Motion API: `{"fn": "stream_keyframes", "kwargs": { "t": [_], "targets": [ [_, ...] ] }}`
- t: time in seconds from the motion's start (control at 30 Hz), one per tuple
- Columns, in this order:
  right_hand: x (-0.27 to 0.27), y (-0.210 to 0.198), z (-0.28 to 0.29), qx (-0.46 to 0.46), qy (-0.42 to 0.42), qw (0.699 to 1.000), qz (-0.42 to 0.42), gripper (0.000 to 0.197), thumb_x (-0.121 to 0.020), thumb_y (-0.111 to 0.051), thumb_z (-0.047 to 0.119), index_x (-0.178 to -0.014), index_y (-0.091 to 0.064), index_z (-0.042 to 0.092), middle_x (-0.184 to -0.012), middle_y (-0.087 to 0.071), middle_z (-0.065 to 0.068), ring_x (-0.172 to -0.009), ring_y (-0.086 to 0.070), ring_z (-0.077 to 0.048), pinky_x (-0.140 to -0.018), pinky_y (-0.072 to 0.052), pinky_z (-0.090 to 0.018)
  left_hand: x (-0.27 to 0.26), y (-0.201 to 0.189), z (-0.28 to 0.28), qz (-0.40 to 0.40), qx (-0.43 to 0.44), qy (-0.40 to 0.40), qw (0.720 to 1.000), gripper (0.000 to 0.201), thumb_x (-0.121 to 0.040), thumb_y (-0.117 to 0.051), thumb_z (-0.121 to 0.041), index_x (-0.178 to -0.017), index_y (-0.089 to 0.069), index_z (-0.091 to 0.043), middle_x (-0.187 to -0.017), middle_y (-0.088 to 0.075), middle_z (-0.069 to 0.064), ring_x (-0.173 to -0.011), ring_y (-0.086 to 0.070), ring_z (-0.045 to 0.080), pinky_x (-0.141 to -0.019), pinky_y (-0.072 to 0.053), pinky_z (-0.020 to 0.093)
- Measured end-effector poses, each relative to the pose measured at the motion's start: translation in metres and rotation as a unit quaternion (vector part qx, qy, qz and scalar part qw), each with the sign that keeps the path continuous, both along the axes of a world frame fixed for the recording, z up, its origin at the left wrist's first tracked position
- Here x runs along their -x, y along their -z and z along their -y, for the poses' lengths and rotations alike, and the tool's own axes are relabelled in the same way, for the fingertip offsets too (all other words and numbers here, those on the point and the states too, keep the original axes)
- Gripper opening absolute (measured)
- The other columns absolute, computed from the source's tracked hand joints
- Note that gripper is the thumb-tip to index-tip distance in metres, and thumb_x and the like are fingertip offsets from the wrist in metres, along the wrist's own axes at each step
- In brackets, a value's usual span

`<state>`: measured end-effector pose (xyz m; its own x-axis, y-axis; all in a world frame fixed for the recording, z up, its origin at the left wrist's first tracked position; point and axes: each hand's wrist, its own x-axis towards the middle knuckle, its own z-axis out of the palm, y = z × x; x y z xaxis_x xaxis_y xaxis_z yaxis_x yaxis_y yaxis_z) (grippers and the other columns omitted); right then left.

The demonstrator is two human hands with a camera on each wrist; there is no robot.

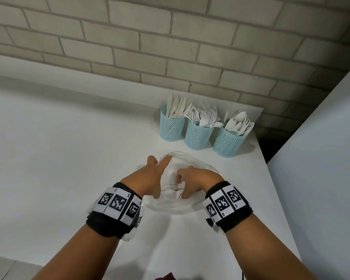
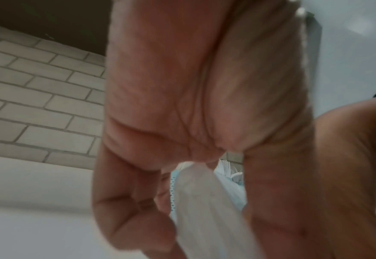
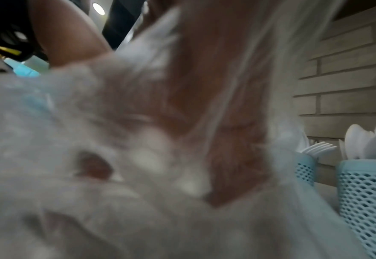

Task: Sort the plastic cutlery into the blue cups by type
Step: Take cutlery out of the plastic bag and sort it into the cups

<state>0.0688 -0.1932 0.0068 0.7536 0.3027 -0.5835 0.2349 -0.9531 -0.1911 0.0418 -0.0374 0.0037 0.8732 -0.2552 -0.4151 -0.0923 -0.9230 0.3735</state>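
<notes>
Three blue mesh cups stand in a row by the brick wall: one with knives (image 1: 172, 126), one with forks (image 1: 198, 136), one with spoons (image 1: 227, 143). In front of them a clear plastic bag (image 1: 198, 162) lies on the white table, with white cutlery (image 1: 170, 191) inside it. My left hand (image 1: 154, 174) grips the bag's left side, and its fingers curl round the film (image 2: 204, 201). On the bag's right side my right hand (image 1: 190, 182) has curled fingers, and film (image 3: 116, 140) is drawn over its palm. What else its fingers hold is hidden.
The white table (image 1: 59, 158) ends at a right edge close beside the spoon cup. A white panel (image 1: 321, 158) stands to the right past a dark gap. The brick wall (image 1: 170, 47) runs right behind the cups. A dark red thing (image 1: 168, 276) shows at the bottom edge.
</notes>
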Motion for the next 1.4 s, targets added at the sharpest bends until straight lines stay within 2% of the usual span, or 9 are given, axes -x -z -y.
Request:
{"fn": "stream_keyframes", "kwargs": {
  "t": [0.1,0.2,0.33,0.43,0.57,0.97,1.13,1.27,1.4],
  "targets": [
    [0.006,0.009,-0.005,0.031,-0.011,0.999,0.023,0.057,-0.078,-0.072,0.022,-0.126,-0.043,0.018,-0.132,-0.036,-0.011,-0.122,-0.038,-0.028,-0.088,-0.04,-0.036,-0.001,0.003,0.003,0.006,0.013,-0.01,1.0,0.109,-0.075,-0.074,-0.018,-0.148,0.006,-0.031,-0.14,-0.019,0.012,-0.104,-0.057,0.03,-0.082,-0.049,0.03],
    [0.009,0.016,-0.006,0.026,-0.009,0.999,0.046,0.052,-0.079,-0.07,0.023,-0.123,-0.043,0.017,-0.131,-0.035,-0.011,-0.126,-0.032,-0.029,-0.096,-0.041,-0.04,-0.002,0.005,0.005,0.009,0.035,-0.017,0.999,0.102,-0.079,-0.071,-0.026,-0.148,0.004,-0.034,-0.137,-0.027,0.014,-0.111,-0.054,0.03,-0.086,-0.046,0.03],
    [0.007,0.019,-0.006,0.035,-0.001,0.998,0.061,0.044,-0.085,-0.06,0.026,-0.125,-0.043,0.017,-0.131,-0.041,-0.009,-0.126,-0.034,-0.029,-0.101,-0.041,-0.043,-0.002,0.006,0.006,-0.013,0.055,0.005,0.998,0.101,-0.077,-0.071,-0.024,-0.146,0.002,-0.041,-0.124,-0.038,0.013,-0.105,-0.054,0.03,-0.076,-0.043,0.029],
    [0.006,0.02,-0.008,0.041,-0.006,0.995,0.091,0.039,-0.088,-0.056,0.028,-0.123,-0.048,0.014,-0.126,-0.05,-0.009,-0.119,-0.046,-0.028,-0.098,-0.043,-0.041,-0.003,0.005,0.005,0.003,0.063,0.009,0.998,0.101,-0.078,-0.069,-0.017,-0.146,0.001,-0.042,-0.124,-0.038,0.013,-0.094,-0.054,0.027,-0.074,-0.045,0.028],
    [0.007,0.023,-0.011,0.026,0.002,0.991,0.133,0.029,-0.09,-0.054,0.029,-0.112,-0.058,0.011,-0.114,-0.062,-0.006,-0.105,-0.058,-0.026,-0.087,-0.046,-0.034,-0.004,0.002,0.006,0.002,0.062,0.013,0.998,0.103,-0.078,-0.067,-0.007,-0.147,0.003,-0.04,-0.127,-0.036,0.013,-0.104,-0.055,0.031,-0.077,-0.05,0.031],
    [0.007,0.022,-0.015,0.044,-0.035,0.987,0.148,0.031,-0.093,-0.048,0.03,-0.107,-0.062,0.005,-0.108,-0.066,-0.009,-0.099,-0.061,-0.025,-0.075,-0.039,-0.027,-0.008,0.005,0.005,0.041,0.08,0.007,0.996,0.091,-0.081,-0.056,-0.001,-0.148,-0.005,-0.035,-0.127,-0.04,0.013,-0.106,-0.055,0.032,-0.086,-0.05,0.035],
    [0.009,0.025,-0.012,0.017,-0.026,0.988,0.154,0.032,-0.091,-0.052,0.028,-0.112,-0.059,0.005,-0.113,-0.064,-0.01,-0.105,-0.059,-0.027,-0.084,-0.043,-0.03,-0.008,0.009,-0.003,0.044,0.084,-0.01,0.995,0.086,-0.083,-0.048,0.002,-0.148,-0.006,-0.035,-0.13,-0.038,0.012,-0.107,-0.053,0.03,-0.078,-0.047,0.029],
    [0.008,0.027,-0.009,-0.013,-0.014,0.989,0.144,0.024,-0.09,-0.052,0.023,-0.105,-0.06,0.006,-0.106,-0.065,-0.01,-0.099,-0.061,-0.027,-0.076,-0.041,-0.027,-0.009,0.011,-0.006,0.038,0.085,-0.016,0.995,0.086,-0.083,-0.046,0.003,-0.148,-0.005,-0.036,-0.128,-0.039,0.012,-0.092,-0.052,0.025,-0.06,-0.04,0.019],
    [0.008,0.026,-0.007,-0.037,-0.001,0.993,0.111,0.016,-0.09,-0.051,0.017,-0.103,-0.058,0.009,-0.107,-0.062,-0.009,-0.101,-0.058,-0.027,-0.079,-0.041,-0.028,-0.009,0.014,-0.005,0.04,0.083,-0.023,0.995,0.085,-0.083,-0.05,-0.003,-0.147,-0.005,-0.037,-0.127,-0.041,0.012,-0.098,-0.055,0.027,-0.075,-0.045,0.027]
  ]
}}
